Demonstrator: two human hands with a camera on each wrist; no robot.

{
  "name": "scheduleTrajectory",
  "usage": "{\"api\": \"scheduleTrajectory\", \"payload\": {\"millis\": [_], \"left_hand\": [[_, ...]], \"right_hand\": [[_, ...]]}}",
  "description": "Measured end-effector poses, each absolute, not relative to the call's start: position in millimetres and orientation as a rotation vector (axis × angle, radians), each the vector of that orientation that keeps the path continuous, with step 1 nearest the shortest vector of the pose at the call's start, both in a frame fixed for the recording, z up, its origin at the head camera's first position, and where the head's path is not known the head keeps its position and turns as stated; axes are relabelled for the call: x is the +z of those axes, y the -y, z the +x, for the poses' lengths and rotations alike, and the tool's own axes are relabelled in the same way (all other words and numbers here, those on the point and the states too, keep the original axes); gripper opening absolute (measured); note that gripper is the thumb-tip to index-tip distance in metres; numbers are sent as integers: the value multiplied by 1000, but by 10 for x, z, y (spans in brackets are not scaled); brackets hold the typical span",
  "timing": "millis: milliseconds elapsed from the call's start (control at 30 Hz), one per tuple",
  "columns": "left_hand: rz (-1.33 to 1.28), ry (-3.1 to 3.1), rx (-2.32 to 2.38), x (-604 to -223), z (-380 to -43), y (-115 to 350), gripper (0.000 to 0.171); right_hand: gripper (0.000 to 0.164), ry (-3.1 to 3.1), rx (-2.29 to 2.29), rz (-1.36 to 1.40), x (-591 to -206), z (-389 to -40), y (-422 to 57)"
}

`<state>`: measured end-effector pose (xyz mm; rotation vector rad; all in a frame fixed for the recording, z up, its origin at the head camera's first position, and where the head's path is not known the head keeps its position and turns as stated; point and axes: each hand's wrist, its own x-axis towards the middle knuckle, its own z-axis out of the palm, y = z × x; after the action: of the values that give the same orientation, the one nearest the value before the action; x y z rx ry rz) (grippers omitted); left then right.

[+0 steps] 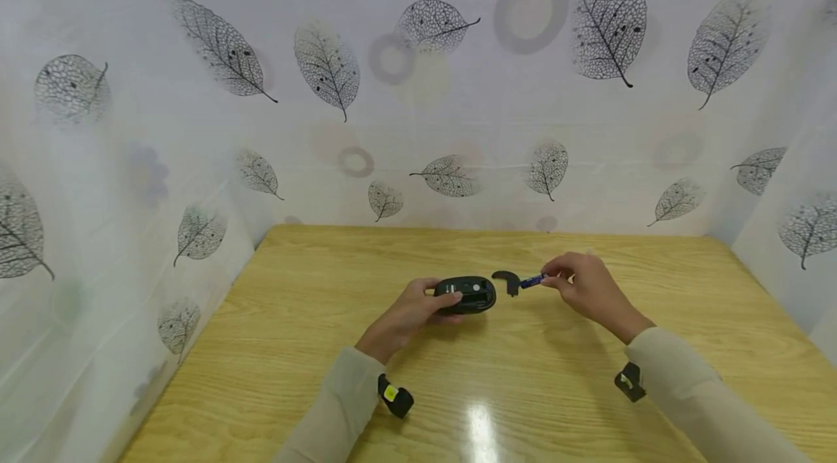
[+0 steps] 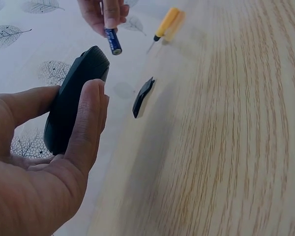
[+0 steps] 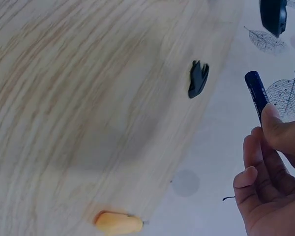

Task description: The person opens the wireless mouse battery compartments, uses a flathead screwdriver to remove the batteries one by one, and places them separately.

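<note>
My left hand (image 1: 412, 312) grips a black computer mouse (image 1: 466, 287) above the table, its underside turned up. The battery compartment of the mouse lies uncovered, with a dark slot showing. To the right, my right hand (image 1: 591, 292) pinches a blue battery (image 1: 534, 280) near one end between thumb and fingers. The battery's free end points toward the mouse, apart from it. A black curved battery cover (image 1: 509, 281) rests on the table between the hands. From the left wrist view, the mouse (image 2: 71, 103) appears edge-on and the battery (image 2: 113, 42) stands off beyond it.
A small screwdriver (image 2: 167, 23) with a yellow-orange handle lies on the table; in the head view it is not visible. The wood-grain table (image 1: 314, 259) meets a leaf-patterned sheet (image 1: 418, 114) at the back and sides. Each wrist carries a black camera mount (image 1: 396, 397).
</note>
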<state>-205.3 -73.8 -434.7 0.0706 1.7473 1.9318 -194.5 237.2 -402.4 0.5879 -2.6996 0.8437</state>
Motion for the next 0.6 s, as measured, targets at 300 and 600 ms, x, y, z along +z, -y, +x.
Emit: {"api": "scheduleTrajectory", "payload": {"millis": [300, 600], "left_hand": [[74, -1752, 1932, -4339, -2059, 742, 62], [94, -1758, 1929, -4337, -2036, 755, 60]], "right_hand": [[8, 2825, 839, 469, -4110, -2002, -2488], [9, 2878, 837, 411, -4197, -2042, -2571]]}}
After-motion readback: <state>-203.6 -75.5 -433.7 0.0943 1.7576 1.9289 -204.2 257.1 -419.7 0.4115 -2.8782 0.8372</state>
